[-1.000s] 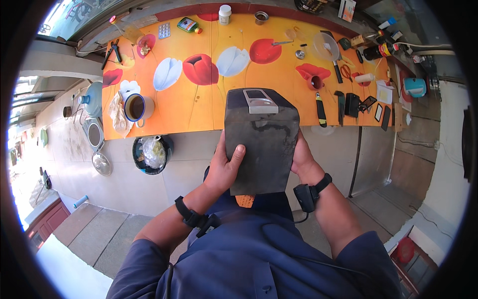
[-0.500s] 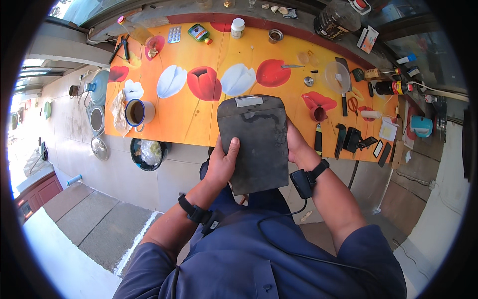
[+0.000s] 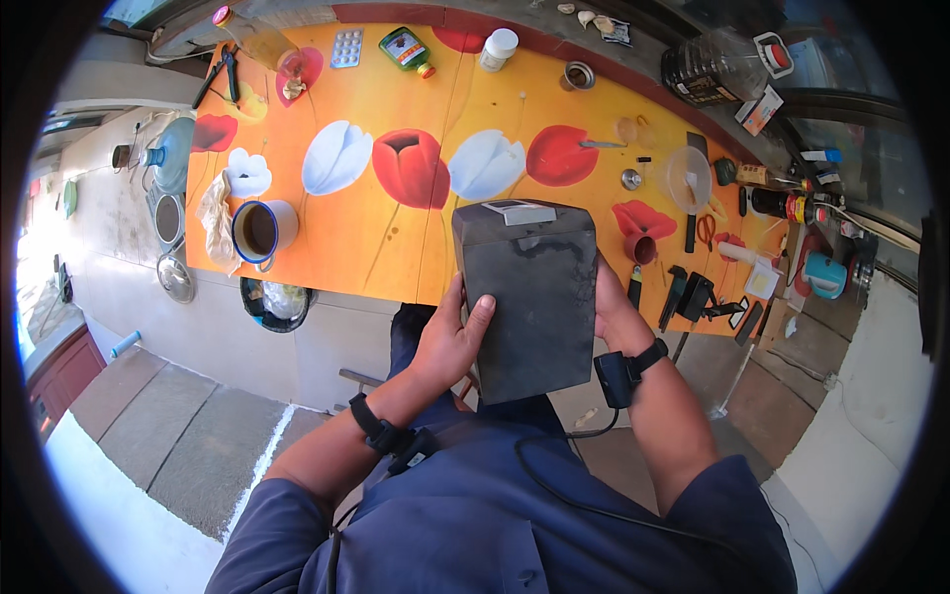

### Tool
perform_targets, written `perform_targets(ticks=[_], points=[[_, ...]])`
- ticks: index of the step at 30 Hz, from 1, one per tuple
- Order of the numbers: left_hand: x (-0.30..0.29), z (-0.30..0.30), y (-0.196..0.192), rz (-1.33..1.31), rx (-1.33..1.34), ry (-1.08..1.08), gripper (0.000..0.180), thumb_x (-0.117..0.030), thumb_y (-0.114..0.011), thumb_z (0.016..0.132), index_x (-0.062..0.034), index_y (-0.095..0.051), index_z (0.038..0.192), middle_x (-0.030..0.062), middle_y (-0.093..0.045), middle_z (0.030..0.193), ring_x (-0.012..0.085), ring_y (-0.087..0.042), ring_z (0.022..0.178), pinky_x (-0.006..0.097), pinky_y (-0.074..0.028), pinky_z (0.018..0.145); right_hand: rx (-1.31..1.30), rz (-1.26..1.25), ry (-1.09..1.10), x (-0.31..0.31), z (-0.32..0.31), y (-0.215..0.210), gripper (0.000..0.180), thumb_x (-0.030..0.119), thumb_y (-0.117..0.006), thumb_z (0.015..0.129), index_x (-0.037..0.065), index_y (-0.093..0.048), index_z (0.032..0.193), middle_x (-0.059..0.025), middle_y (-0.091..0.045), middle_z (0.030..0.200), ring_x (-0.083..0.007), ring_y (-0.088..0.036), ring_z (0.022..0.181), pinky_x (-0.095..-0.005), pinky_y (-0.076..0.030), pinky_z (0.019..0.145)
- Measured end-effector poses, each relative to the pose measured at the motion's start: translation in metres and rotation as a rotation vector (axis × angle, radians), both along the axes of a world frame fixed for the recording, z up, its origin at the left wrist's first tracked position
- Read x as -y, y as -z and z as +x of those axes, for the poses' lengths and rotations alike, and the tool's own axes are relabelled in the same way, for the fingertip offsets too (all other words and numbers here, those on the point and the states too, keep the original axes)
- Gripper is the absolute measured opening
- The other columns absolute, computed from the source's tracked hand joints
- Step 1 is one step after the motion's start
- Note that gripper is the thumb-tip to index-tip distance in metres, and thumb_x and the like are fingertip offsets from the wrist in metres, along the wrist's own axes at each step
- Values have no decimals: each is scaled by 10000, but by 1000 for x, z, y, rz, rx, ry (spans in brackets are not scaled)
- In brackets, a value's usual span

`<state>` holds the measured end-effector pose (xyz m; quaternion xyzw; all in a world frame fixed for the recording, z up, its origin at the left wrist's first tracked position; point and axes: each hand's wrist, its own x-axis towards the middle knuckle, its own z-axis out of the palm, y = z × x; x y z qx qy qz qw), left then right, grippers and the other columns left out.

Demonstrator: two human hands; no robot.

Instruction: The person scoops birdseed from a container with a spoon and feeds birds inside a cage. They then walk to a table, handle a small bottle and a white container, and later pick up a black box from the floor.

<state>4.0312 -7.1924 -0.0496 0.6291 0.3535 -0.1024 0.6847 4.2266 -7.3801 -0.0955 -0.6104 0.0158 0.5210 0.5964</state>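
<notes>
Between my two hands is a dark grey box (image 3: 529, 307), taller than wide, with scuffs and stains on its broad face and a pale label strip at its top edge. My left hand (image 3: 450, 337) wraps its left side, thumb lying on the broad face. My right hand (image 3: 616, 302) presses against its right side, with most of those fingers hidden behind the box. It is held above my lap, tilted, its upper end in front of the near edge of the table (image 3: 396, 252). What the box's far side looks like is hidden.
An enamel mug (image 3: 265, 233) holding dark liquid stands at the table's near left, beside a crumpled cloth (image 3: 216, 223). At right lie a cleaver (image 3: 692, 218), scissors (image 3: 706, 229) and black parts (image 3: 698, 295). Bottles line the far edge. A black bin (image 3: 277, 305) stands below.
The box has tipped so that its top face shows more, and it sits slightly further right and lower in view. Both hands keep hold of it, and the view has shifted a little.
</notes>
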Motion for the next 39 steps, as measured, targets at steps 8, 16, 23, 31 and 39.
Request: perform_targets(ticks=[8,16,23,31,39], points=[[-58,31,9,161,268,1,740,-394,-645,1002,8,-346,1547,266,-426,1540,383,-387,1470,421,-333,1191,-9,-19,325,-34,9,-51,514,384,-440,1093,11,-518,1438,-83,-540,1440,-207,-498,1324,-329,-362,1140],[-92,57,18,81,394,181,617,-361,-669,977,-26,-487,1462,249,-483,1502,395,-401,1460,453,-337,1192,367,-181,20,-34,20,-49,554,348,-486,1086,9,-428,1520,-94,-442,1548,-207,-391,1435,-347,-267,1205],[-95,63,15,93,365,173,572,-351,-669,975,-7,-538,1412,269,-520,1449,409,-455,1411,454,-369,1161,303,-159,213,-39,13,-47,581,370,-493,1072,-34,-444,1487,-108,-435,1547,-223,-381,1435,-352,-260,1206],[-94,65,12,116,345,181,558,-326,-670,975,4,-544,1407,258,-533,1442,400,-458,1413,449,-371,1161,427,-143,77,-49,19,-55,494,311,-471,1077,-50,-517,1412,-111,-552,1414,-228,-498,1309,-346,-352,1141],[-93,68,8,120,328,176,519,-283,-662,977,19,-561,1387,236,-554,1435,386,-470,1410,434,-371,1161,417,-130,89,-53,18,-58,477,300,-456,1095,-45,-515,1419,-113,-555,1411,-216,-503,1305,-334,-360,1134]])
